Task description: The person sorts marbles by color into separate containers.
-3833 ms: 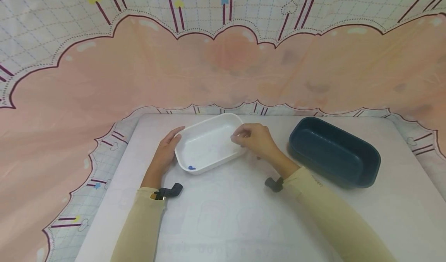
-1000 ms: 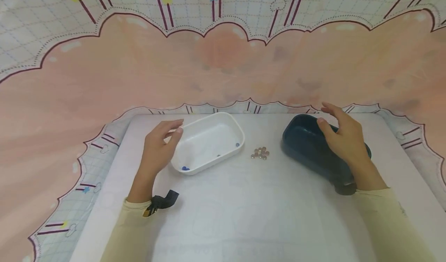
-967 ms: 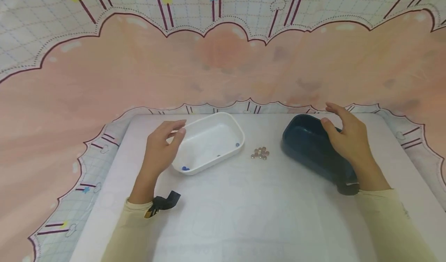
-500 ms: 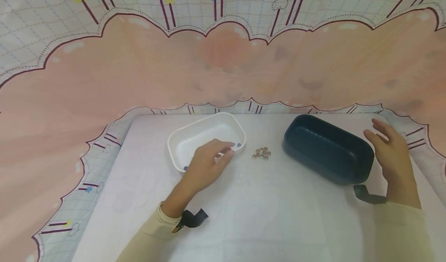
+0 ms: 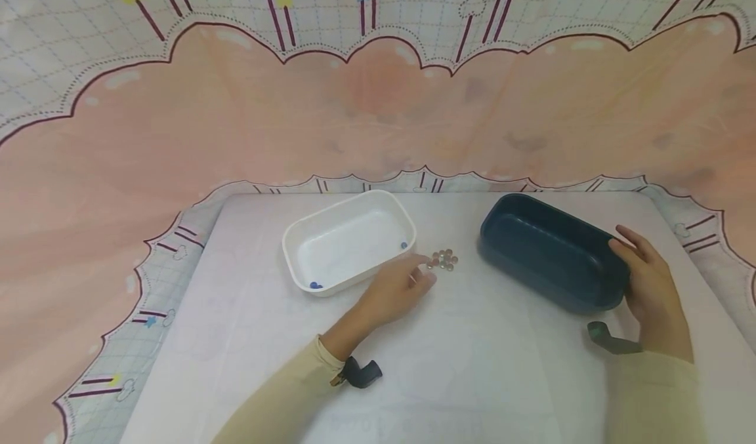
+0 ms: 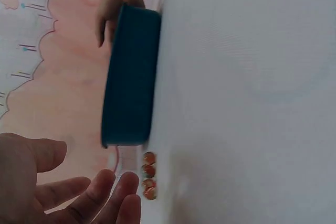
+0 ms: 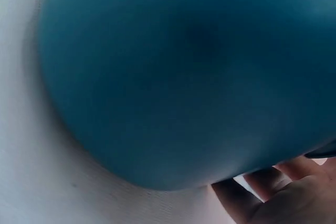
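Note:
My left hand reaches over the table just in front of a white dish, with its fingertips at the left side of a small cluster of glossy amber beads. In the left wrist view its fingers are spread and loosely bent beside the beads, with nothing held. My right hand is at the right end of a deep dark blue dish; the thumb overlaps its rim. The right wrist view shows fingers against the outer wall of this dish.
Several blue beads lie in the white dish's near left corner, another blue bead near its right end. A white cloth covers the table. A patterned pink curtain hangs behind.
My left hand has left the white dish's left end and crossed rightward to the amber beads. My right hand has gone from above the dark blue dish to its right end.

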Demonstrator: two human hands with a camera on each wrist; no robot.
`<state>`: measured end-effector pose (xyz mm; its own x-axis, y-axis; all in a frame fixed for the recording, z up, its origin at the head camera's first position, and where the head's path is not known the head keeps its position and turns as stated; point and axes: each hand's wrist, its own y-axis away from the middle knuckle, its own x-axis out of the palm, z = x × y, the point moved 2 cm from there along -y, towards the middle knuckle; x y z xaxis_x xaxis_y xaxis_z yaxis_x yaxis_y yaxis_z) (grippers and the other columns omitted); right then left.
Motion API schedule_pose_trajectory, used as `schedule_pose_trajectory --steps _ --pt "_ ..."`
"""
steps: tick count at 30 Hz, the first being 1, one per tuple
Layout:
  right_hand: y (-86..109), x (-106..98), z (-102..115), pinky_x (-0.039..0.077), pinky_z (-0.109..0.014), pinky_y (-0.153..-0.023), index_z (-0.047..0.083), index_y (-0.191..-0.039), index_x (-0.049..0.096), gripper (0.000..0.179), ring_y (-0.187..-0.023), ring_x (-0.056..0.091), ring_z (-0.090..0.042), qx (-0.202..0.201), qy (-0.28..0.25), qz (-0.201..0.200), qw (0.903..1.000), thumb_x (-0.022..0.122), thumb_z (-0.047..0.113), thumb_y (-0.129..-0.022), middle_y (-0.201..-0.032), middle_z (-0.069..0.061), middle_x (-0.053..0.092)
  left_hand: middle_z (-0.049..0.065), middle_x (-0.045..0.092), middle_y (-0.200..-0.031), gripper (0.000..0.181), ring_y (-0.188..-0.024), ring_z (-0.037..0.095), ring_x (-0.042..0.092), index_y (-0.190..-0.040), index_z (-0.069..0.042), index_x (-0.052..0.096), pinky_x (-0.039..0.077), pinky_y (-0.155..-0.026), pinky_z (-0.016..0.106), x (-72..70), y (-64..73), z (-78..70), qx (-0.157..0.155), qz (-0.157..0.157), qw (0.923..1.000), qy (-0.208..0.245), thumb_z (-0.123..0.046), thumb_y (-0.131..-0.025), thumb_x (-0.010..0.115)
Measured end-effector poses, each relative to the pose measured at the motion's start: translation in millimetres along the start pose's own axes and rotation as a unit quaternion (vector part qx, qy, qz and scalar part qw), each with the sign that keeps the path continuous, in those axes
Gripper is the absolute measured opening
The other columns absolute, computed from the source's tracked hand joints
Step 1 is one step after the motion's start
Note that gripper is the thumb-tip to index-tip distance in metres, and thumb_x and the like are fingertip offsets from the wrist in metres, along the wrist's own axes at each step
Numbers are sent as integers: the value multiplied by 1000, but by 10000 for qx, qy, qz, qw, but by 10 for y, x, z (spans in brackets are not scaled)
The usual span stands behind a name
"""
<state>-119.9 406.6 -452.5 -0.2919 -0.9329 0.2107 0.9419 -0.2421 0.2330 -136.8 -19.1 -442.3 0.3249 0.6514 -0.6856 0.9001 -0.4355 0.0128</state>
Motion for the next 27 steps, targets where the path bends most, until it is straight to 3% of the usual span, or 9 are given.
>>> schedule_pose_trajectory --steps 2,3,5,8,12,19,23,27 --pt "-12 -8 -19 53 -14 -85 28 -148 52 51 -119 54 -5 14 -274 8 9996 65 16 -101 -118 18 59 1 71 -101 42 -88 12 65 -140 -19 61 55 -76 27 63 -33 12 -16 104 9999 12 -38 -104 56" --pt "-18 -10 -28 53 -13 -74 27 -147 54 49 -112 55 -3 31 -356 -17 9994 65 15 -101 -115 17 60 1 71 -101 43 -87 11 65 -141 -18 60 55 -76 27 91 -49 18 -34 138 9999 19 -38 -104 56" --pt "-27 -5 -52 54 -15 -71 28 -147 55 50 -111 54 -4 101 -382 -109 9992 66 16 -100 -117 17 58 1 70 -97 45 -84 11 65 -142 -16 59 55 -74 26 140 -79 34 -107 188 9998 30 -38 -103 57" --pt "-40 13 -98 51 -13 -69 30 -152 49 57 -131 44 -12 184 -43 -286 9994 68 20 -99 -134 15 50 0 68 -90 46 -79 10 62 -143 -13 57 54 -71 24 186 -118 50 -196 233 9995 26 -36 -103 57" --pt "-59 53 -143 47 -10 -68 33 -154 45 61 -141 32 -16 125 372 -428 9983 69 23 -99 -151 13 38 -1 63 -83 48 -73 9 59 -145 -8 53 51 -67 22 227 -155 83 -270 221 9994 -39 -32 -104 58" --pt "-84 108 -166 46 -10 -77 32 -155 43 61 -148 27 -18 74 419 -438 9981 68 27 -100 -155 8 35 0 63 -86 49 -73 9 58 -149 -6 48 52 -70 22 279 -205 155 -324 163 9991 -222 -30 -106 53" --pt "-89 132 -159 40 -14 -103 34 -156 41 61 -152 24 -14 218 414 -504 9976 66 30 -100 -165 9 28 -1 62 -85 45 -72 10 58 -146 -6 50 52 -67 23 292 -247 175 -243 197 9992 -264 -27 -107 52" --pt "-94 148 -152 31 -22 -116 36 -156 40 61 -154 21 -14 354 461 -522 9969 66 33 -100 -168 12 24 -2 62 -75 40 -62 10 60 -143 -8 52 52 -57 23 300 -286 185 -299 282 9990 -182 -27 -107 52"
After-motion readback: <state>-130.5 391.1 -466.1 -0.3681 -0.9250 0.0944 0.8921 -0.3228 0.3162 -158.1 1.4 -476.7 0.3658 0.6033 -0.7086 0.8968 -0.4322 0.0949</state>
